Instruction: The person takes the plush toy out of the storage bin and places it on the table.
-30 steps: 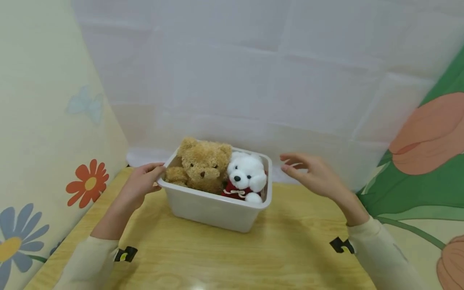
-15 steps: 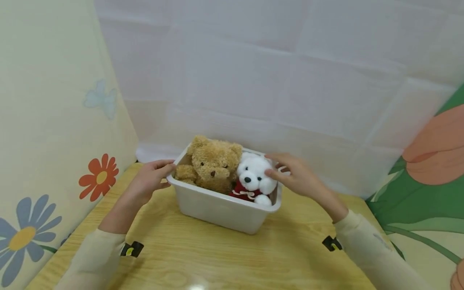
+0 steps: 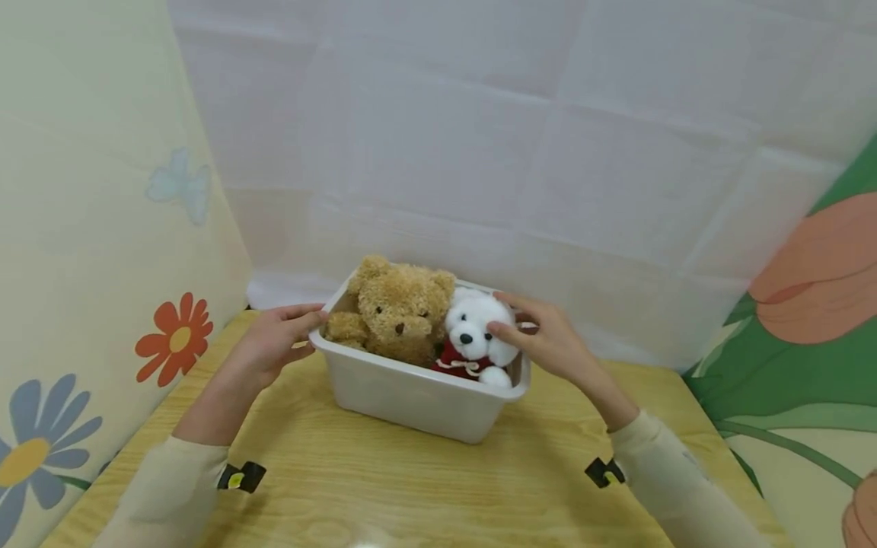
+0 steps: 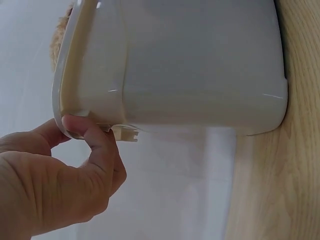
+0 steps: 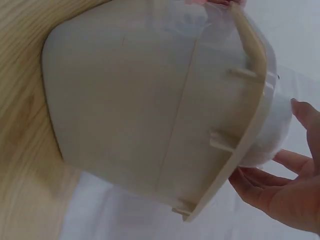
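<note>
A white plastic bin (image 3: 411, 397) stands on the wooden table, holding a tan teddy bear (image 3: 399, 310) on its left and a white stuffed dog (image 3: 473, 323) in a red top on its right. My left hand (image 3: 277, 344) pinches the bin's left rim, thumb and fingers on either side of it in the left wrist view. My right hand (image 3: 548, 335) grips the stuffed dog's head, thumb at the face and other fingers behind. Seen from the right wrist, the dog's head (image 5: 267, 137) bulges above the rim, with fingers close by the rim.
The wooden table (image 3: 384, 495) stretches in front of the bin and to both sides. Right behind the bin hangs a white sheet (image 3: 438, 152). Walls painted with flowers (image 3: 180, 339) flank the table.
My right hand has come leftward from beside the bin onto the stuffed dog's head and taken hold of it. The left hand stays on the rim. The head view has shifted slightly.
</note>
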{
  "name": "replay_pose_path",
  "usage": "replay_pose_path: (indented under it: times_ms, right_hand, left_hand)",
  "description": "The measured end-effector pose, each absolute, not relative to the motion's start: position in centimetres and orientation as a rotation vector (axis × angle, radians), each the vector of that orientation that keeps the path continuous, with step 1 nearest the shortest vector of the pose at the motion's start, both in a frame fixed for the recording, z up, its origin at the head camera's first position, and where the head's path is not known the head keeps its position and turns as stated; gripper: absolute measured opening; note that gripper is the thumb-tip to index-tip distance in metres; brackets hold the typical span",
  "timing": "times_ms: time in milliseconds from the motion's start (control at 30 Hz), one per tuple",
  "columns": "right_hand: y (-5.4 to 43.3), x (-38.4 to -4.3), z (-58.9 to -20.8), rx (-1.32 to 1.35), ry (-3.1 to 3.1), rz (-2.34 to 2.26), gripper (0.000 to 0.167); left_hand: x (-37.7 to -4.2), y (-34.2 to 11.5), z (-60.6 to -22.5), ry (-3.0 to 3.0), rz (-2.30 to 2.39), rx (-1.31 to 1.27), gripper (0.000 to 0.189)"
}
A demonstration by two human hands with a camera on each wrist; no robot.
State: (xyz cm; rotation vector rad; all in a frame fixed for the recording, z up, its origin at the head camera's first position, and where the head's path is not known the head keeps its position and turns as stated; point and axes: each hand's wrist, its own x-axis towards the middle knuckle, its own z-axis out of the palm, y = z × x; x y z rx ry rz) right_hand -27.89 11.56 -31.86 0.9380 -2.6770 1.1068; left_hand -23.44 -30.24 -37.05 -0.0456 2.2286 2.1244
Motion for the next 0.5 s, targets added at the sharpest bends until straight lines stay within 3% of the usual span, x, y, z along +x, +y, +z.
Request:
replay_pose_path:
  times_ms: [500]
  right_hand:
    - [10.0,-26.9,-33.8,0.710,-2.563,1.286,0.071]
  left_hand:
    - [-23.9,-30.4,-37.5,2.207,2.157,-0.035,0.061]
